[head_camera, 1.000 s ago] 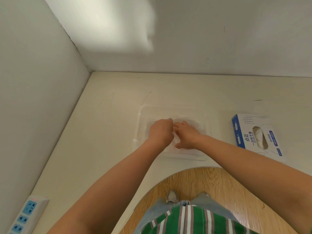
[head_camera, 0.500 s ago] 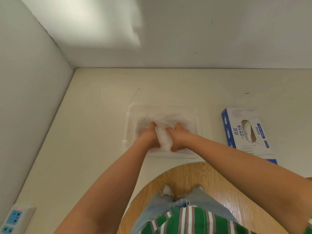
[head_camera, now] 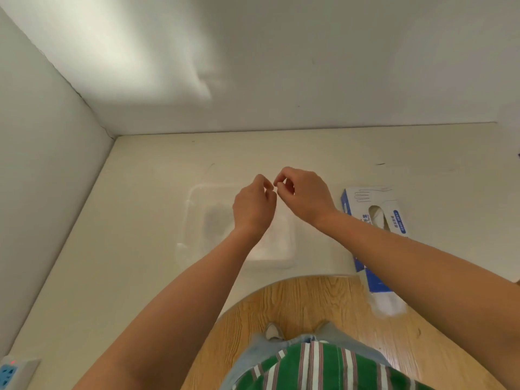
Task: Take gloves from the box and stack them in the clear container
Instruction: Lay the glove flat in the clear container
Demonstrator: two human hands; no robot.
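Observation:
The clear container (head_camera: 189,220) sits on the cream table (head_camera: 126,220) in front of me, with a pale, translucent layer of gloves (head_camera: 218,225) on its floor. My left hand (head_camera: 253,205) and my right hand (head_camera: 305,197) hover above it, fingertips almost meeting. Each hand pinches thumb to fingers on what looks like a thin clear glove (head_camera: 280,229). It hangs as a faint film between and below the hands and is hard to make out. The blue-and-white glove box (head_camera: 365,205) lies to the right, its oval opening facing up, partly hidden by my right forearm.
White walls close off the table at the back and on the left. A power strip (head_camera: 14,371) lies at the near left corner. The table's near edge curves around me, with wooden floor (head_camera: 309,302) below.
Both hands have risen out of the container, where they were pressing a glove flat. Now they are held above it with fingers pinched.

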